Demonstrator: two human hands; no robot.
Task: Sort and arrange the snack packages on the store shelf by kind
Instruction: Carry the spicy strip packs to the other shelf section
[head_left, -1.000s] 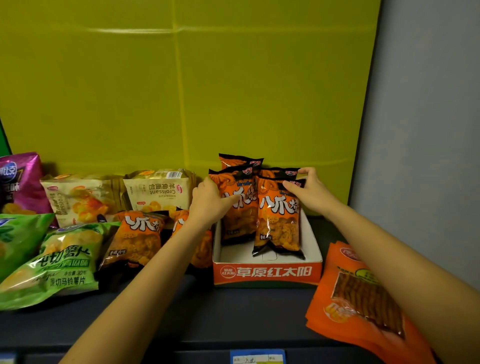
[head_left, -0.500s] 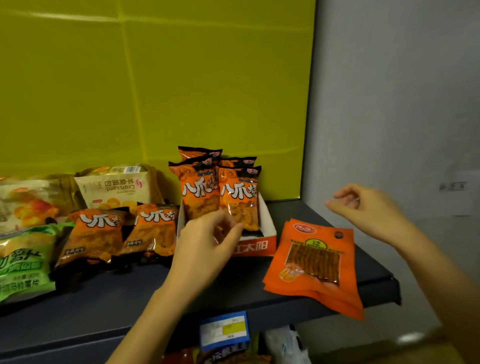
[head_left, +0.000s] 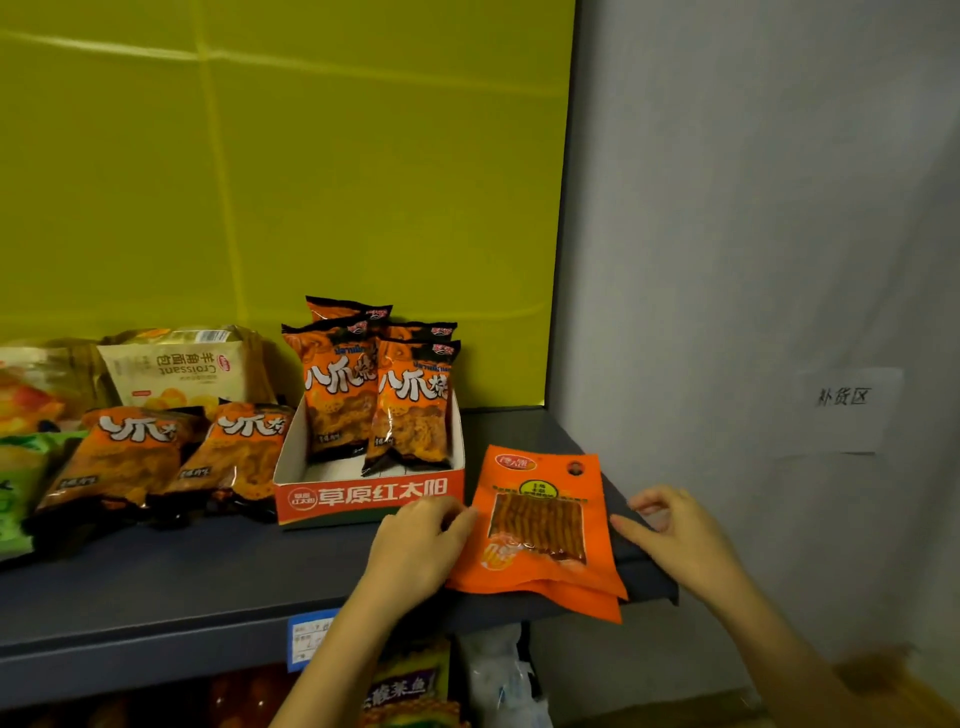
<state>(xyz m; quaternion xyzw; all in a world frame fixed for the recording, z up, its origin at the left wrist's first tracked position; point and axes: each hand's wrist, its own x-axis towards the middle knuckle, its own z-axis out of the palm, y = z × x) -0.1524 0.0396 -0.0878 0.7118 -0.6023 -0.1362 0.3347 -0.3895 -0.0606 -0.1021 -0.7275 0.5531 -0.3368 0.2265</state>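
On my feed the dark shelf (head_left: 208, 582) carries everything. Toward its right end a red-fronted display box (head_left: 363, 499) holds upright orange bags (head_left: 337, 395), and two loose orange bags (head_left: 130, 457) lie just left of the box. At the shelf's front right corner lies a stack of flat orange pouches (head_left: 540, 525). The left hand (head_left: 415, 540) rests relaxed fingers against the stack's left edge. The right hand (head_left: 680, 535), loosely curled and holding nothing, sits at the stack's right edge.
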